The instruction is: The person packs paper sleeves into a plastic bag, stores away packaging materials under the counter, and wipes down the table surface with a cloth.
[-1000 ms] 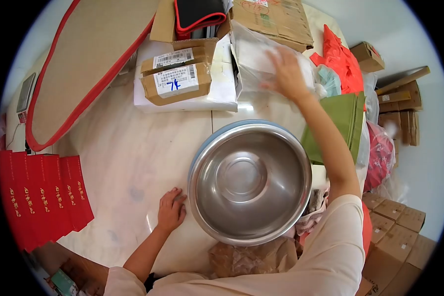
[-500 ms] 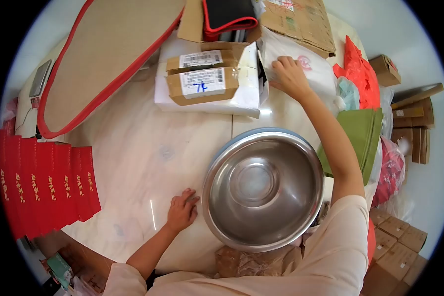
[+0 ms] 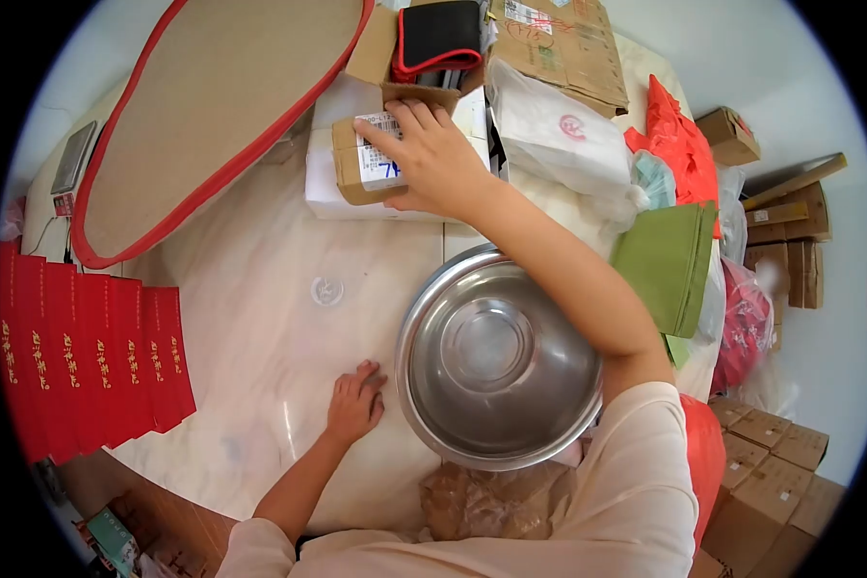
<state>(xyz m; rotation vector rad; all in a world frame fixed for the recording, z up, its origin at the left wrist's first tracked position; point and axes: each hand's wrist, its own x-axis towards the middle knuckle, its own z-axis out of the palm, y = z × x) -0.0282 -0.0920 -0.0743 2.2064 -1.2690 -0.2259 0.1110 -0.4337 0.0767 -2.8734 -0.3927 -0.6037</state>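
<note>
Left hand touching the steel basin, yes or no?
Apart: the head view shows a narrow strip of bare tabletop between the left hand and the rim of the steel basin.

Red pkgs (image 3: 96,361) far L, grn fabric (image 3: 660,262) R, ctns (image 3: 763,486) btm R

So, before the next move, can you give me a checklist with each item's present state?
1. Right grip on the labelled carton: ok, spread across it.
2. Carton firmly held: cannot tell; the hand hides much of it.
3. Carton supported: ok, it appears to rest on the white box.
4. Left grip free: ok, on the tabletop, holding nothing visible.
5. Shipping label uncovered: not ok, fingers cover part.
6. Metal basin out from under the right arm: not ok, the arm crosses above its rim.
</note>
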